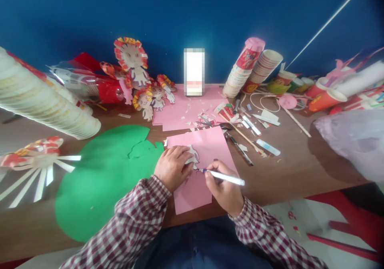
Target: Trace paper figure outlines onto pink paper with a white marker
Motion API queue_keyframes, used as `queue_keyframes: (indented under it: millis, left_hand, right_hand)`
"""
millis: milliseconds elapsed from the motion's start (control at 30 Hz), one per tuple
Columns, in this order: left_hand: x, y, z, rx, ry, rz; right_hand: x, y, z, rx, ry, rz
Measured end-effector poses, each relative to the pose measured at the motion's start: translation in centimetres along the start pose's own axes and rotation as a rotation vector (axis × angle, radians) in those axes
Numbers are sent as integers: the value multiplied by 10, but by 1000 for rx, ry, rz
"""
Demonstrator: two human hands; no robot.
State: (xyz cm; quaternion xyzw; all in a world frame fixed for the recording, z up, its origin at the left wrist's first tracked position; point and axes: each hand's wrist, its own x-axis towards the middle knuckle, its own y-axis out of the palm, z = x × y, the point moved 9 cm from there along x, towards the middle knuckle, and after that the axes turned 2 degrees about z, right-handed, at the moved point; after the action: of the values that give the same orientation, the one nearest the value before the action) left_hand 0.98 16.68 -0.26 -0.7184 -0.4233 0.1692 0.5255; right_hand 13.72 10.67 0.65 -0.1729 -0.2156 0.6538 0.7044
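My right hand is closed around a white marker pen. The pen's dark tip meets a pink paper sheet, right at the edge of a small white paper cutout. Flat on that cutout and the sheet rests my left hand, which covers part of the cutout. Dark outline marks show around the cutout's edge. Left of the sheet, partly under my left forearm, lies a large green paper piece with a notched upper edge.
Stacked paper cups stand at the back right, and a long cup stack leans in from the left. Paper dolls stand near the blue wall. Scissors, a black pen and a glue tube lie beyond the sheet.
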Motion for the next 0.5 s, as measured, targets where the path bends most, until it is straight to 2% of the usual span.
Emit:
queue_keyframes:
  millis: [367, 500]
  left_hand:
    - [0, 0, 0, -2, -1, -2]
    - [0, -1, 0, -7, 3, -14]
  right_hand:
    - [0, 4, -2, -53, 8, 21]
    - [0, 1, -4, 32, 27, -19]
